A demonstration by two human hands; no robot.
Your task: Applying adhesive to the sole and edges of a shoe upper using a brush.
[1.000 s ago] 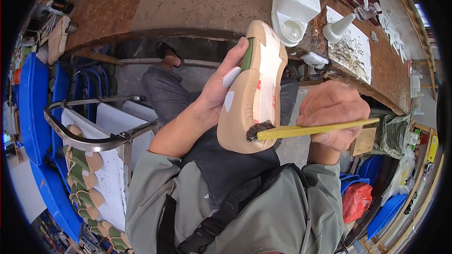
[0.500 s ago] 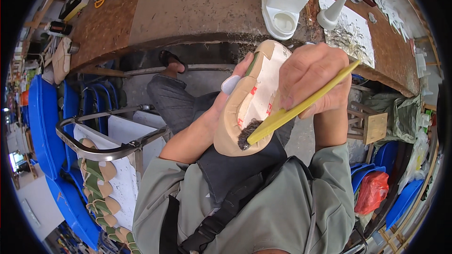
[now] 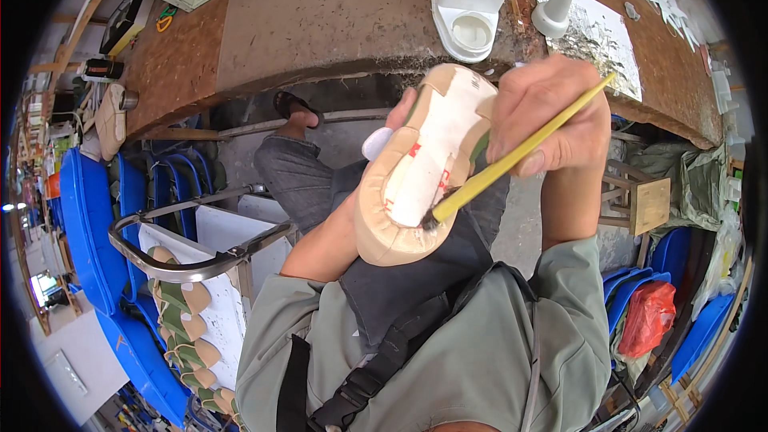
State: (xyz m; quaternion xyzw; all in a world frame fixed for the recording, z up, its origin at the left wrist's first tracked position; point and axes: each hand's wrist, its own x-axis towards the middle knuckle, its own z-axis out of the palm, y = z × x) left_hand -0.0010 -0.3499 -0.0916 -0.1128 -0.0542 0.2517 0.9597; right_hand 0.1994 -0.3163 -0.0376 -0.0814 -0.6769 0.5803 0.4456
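Observation:
A beige shoe upper (image 3: 386,234) with green side panels is held sole side up, its white insole board (image 3: 432,148) with red markings facing me. My left hand (image 3: 402,110) grips it from the left and underneath; most of the fingers are hidden behind the shoe. A white rounded tab (image 3: 378,142) sticks out beside that hand. In my right hand (image 3: 548,116) is a yellow-handled brush (image 3: 520,150), held closed around the handle. Its dark bristles touch the insole's edge near the rounded end closest to me.
Across the front runs a brown workbench (image 3: 320,28) bearing a white dispenser with a round cup (image 3: 470,32) and a white cone-topped bottle (image 3: 556,8) on a stained sheet. Left stands a white rack (image 3: 216,304) with green-and-beige uppers and a metal bar (image 3: 192,270). A wooden stool (image 3: 650,204) is at right.
The bristles have moved along the insole's edge at the near end, slightly to the right. The shoe has turned and tilted a little, showing more of its insole.

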